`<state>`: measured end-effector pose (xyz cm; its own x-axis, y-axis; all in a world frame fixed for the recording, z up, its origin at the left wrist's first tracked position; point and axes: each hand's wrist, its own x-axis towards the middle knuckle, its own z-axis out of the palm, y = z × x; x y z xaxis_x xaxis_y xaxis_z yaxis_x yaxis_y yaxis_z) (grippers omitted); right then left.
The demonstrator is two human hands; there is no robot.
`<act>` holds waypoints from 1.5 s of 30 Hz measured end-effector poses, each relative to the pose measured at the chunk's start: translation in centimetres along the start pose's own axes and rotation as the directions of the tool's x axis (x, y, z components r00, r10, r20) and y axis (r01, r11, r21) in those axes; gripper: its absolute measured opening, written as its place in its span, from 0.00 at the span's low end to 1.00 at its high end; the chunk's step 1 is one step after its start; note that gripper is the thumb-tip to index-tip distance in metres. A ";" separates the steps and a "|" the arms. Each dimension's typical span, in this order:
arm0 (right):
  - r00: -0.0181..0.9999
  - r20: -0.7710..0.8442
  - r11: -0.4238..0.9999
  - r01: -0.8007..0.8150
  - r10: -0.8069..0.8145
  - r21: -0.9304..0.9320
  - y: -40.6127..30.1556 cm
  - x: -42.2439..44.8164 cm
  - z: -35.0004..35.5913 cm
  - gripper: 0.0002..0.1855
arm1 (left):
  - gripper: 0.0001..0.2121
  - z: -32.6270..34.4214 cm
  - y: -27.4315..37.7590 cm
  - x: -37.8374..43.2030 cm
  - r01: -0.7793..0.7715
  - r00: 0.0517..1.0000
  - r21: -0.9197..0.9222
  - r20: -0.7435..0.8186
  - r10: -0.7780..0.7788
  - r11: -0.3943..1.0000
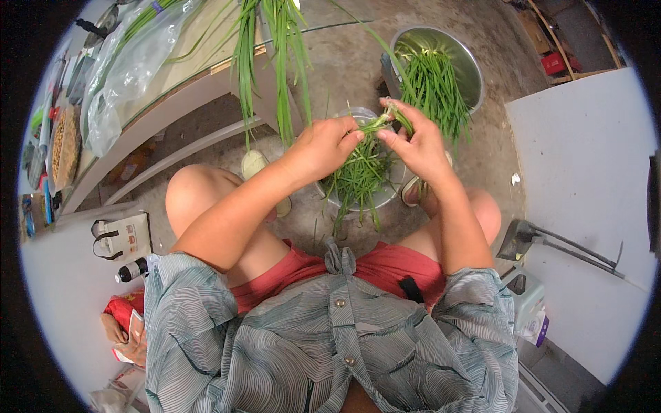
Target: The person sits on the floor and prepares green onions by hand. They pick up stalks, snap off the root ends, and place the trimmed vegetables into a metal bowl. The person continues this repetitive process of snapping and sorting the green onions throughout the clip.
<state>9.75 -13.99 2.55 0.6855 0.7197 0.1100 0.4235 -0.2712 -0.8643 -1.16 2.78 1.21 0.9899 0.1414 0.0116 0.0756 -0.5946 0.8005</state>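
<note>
My left hand (324, 143) grips a small bunch of green leafy stalks, likely garlic chives, by its pale end (379, 124). At the other side of that bunch is my right hand (417, 139), its thumb and fingers closed around the stalks. Both hands are above a round, clear plastic tub (391, 197) between my feet, heaped with loose green leaves (361, 173). Behind my right hand stands a steel pot (467, 59) with a thick bunch of long green stalks (436, 85) hanging over its rim. More long leaves (281, 67) droop from the table at the upper left.
A glass-topped table (206, 46) at the upper left bears a clear plastic bag (139, 67) of greens. Slippers (254, 164) are near the tub. At the right a dustpan (516, 240) leans by a white panel. A cloth tote bag (124, 237) and a dark bottle (131, 270) lie at the left.
</note>
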 end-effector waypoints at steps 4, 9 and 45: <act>0.994 0.059 0.995 0.095 -0.095 0.013 1.7 -0.3 1.2 0.18 | 0.10 0.0 0.1 0.0 -0.034 0.999 0.007 0.005 0.034 0.999; 0.993 0.094 0.996 0.075 -0.078 0.040 1.6 -0.4 1.8 0.13 | 0.09 0.2 -0.1 -0.1 0.036 0.998 -0.104 0.053 -0.031 0.994; 0.841 0.352 0.636 -0.542 0.411 0.550 1.5 -0.4 1.0 0.28 | 0.09 0.7 1.0 -0.1 0.219 0.973 -0.756 0.123 -0.195 0.616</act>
<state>9.48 -14.04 0.72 0.5417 0.7188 -0.4359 -0.4276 -0.2108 -0.8791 -1.05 1.60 1.55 0.9633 0.1560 -0.2183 0.1725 0.2630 0.9492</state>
